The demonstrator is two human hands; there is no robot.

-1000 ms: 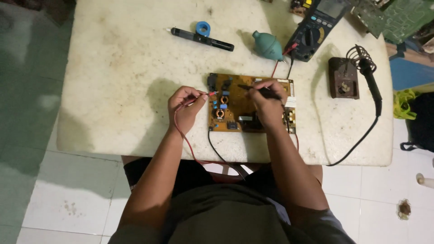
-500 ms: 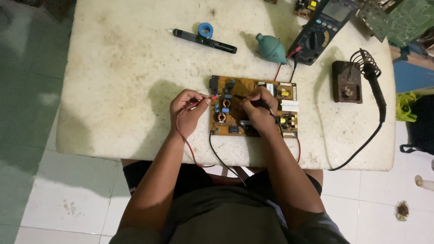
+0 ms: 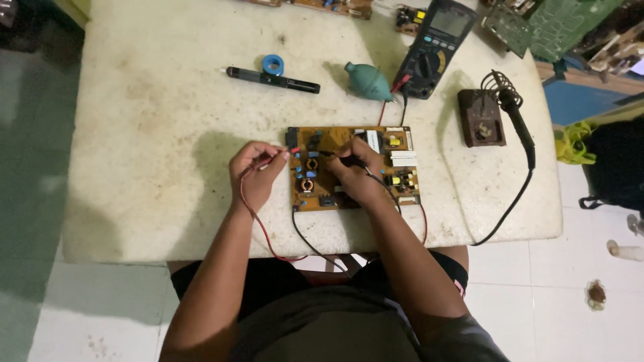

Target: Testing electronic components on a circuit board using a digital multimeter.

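the left hand pinches the red probe at the left edge of the brown circuit board, which lies flat on the table. the right hand grips the black probe over the board's middle. the probes look light and stiff, best held pen-like; the board looks rigid but fragile, best held by its edges.

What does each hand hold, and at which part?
Left hand: red probe, pinched near its tip. Right hand: black probe, gripped along its body, on the circuit board.

I'm looking at an electronics repair bench: a worn white table with a multimeter, a soldering iron by its stand, spare circuit boards stacked at the edge, tiled floor below
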